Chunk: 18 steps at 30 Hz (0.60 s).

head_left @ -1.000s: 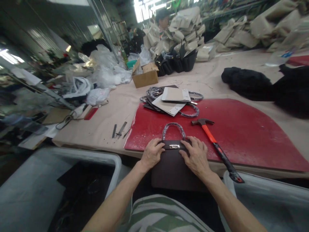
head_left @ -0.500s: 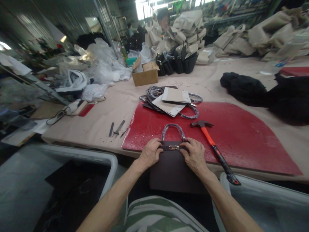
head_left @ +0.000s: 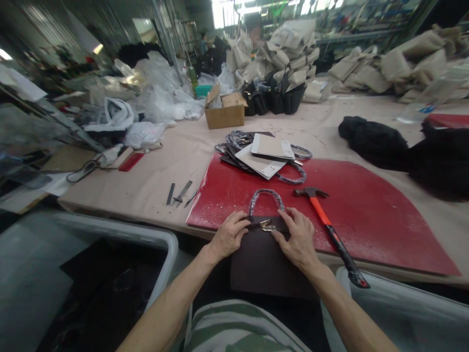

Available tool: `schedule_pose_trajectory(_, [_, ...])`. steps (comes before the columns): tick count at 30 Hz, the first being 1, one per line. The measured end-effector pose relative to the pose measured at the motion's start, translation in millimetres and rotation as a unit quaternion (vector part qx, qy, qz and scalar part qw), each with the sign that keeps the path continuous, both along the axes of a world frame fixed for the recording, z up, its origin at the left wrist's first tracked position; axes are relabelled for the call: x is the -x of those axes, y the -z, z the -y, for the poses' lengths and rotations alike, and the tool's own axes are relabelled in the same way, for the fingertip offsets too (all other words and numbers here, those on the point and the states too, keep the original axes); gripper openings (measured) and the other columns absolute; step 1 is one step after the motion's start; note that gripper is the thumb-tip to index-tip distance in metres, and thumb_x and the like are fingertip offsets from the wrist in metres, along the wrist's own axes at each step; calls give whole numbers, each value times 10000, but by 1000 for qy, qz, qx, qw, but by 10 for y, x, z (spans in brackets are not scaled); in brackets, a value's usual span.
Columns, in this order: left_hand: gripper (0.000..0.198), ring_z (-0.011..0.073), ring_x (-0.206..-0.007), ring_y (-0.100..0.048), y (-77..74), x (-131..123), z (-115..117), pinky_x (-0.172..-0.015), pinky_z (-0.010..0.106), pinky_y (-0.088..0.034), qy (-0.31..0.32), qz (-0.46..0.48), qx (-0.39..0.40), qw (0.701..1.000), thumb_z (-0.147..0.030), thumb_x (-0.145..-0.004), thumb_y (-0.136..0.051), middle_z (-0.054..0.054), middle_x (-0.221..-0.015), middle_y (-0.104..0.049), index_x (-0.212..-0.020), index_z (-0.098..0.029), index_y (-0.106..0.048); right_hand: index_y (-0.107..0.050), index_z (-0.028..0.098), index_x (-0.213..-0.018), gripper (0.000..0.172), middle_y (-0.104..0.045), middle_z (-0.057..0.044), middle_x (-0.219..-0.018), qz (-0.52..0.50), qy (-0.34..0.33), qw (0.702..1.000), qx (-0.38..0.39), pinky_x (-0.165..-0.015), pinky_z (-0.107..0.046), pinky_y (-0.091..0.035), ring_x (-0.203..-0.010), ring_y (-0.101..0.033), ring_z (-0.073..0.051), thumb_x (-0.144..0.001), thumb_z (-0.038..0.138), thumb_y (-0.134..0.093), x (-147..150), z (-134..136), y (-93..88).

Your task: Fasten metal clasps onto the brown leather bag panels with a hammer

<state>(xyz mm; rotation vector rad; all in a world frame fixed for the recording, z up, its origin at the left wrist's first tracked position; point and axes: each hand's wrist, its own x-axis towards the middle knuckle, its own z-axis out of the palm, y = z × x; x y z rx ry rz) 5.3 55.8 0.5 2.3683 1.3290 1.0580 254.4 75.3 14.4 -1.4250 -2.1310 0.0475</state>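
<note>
A dark brown handbag panel (head_left: 271, 266) hangs over the table's front edge toward my lap. Its looped handle (head_left: 266, 193), wrapped in clear plastic, lies on the red board. Across the panel's top runs a narrow strap (head_left: 255, 226) with a metal clasp (head_left: 268, 227), whose two parts sit apart. My left hand (head_left: 229, 235) is closed on the strap's left end at the panel's edge. My right hand (head_left: 298, 238) grips the panel's top right, fingers over the top and thumb beside the clasp. Right of it lies a claw hammer (head_left: 324, 220) with an orange and black handle.
Beyond the hands, a stack of similar panels (head_left: 269, 146) rests on the red board (head_left: 366, 210). Small metal tools (head_left: 181, 192) lie to the left. Further back are a cardboard box (head_left: 224, 117), black cloth (head_left: 373, 139) and bags. Plastic bins (head_left: 170, 244) flank me.
The clasp's two metal parts, lined up before, are now separated, with the strap's tip angled upward. Both hands stay on the panel. The whole view has shifted slightly.
</note>
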Motion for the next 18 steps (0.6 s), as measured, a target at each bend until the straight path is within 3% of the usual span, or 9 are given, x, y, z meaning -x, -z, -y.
schedule_pose_trajectory(4, [287, 262, -1228, -574, -27, -3, -5, -1087, 492, -492, 8, -73, -46, 996, -71, -908, -525, 139, -1245, -637, -1157, -157, -639, -563, 234, -1327, 435, -486, -120, -1433, 63, -89, 994, -21, -1135, -603, -213, -1356, -366, -347, -904, 325, -606, 242, 47, -147])
schedule_pose_trajectory(8, [328, 264, -1283, -559, 28, -32, -1, -1125, 524, -455, -8, -98, -44, 994, -66, -915, -486, 148, -1294, -633, -1205, -152, -614, -644, 213, -1168, 252, -623, -104, -1211, 91, -129, 987, 13, -1100, -549, -284, -1113, -535, -286, -936, 287, -580, 425, -28, -146])
schedule_pose_trajectory(11, [316, 256, -1302, -549, 88, -42, -3, -1151, 511, -430, -19, -88, -42, 995, -71, -925, -466, 142, -1306, -634, -1196, -138, -614, -655, 189, -986, 128, -642, -96, -1073, 93, -148, 985, -3, -1068, -508, -326, -1003, -549, -261, -946, 258, -555, 463, -109, -120])
schedule_pose_trajectory(15, [263, 257, -1323, -534, 86, -25, -24, -1175, 477, -403, -15, -105, -39, 994, -128, -942, -481, 132, -1312, -634, -1161, -135, -625, -599, 171, -942, 181, -635, -111, -1054, 59, -211, 973, -73, -1047, -491, -344, -990, -561, -256, -987, 310, -492, 394, -181, -48])
schedule_pose_trajectory(18, [221, 256, -1306, -552, 40, 3, -62, -1165, 453, -416, -7, -114, -17, 993, -218, -954, -524, 131, -1293, -649, -1129, -136, -632, -596, 162, -1016, 326, -624, -126, -1042, 43, -193, 975, -98, -922, -472, -414, -968, -556, -287, -967, 475, -516, 298, -252, 29])
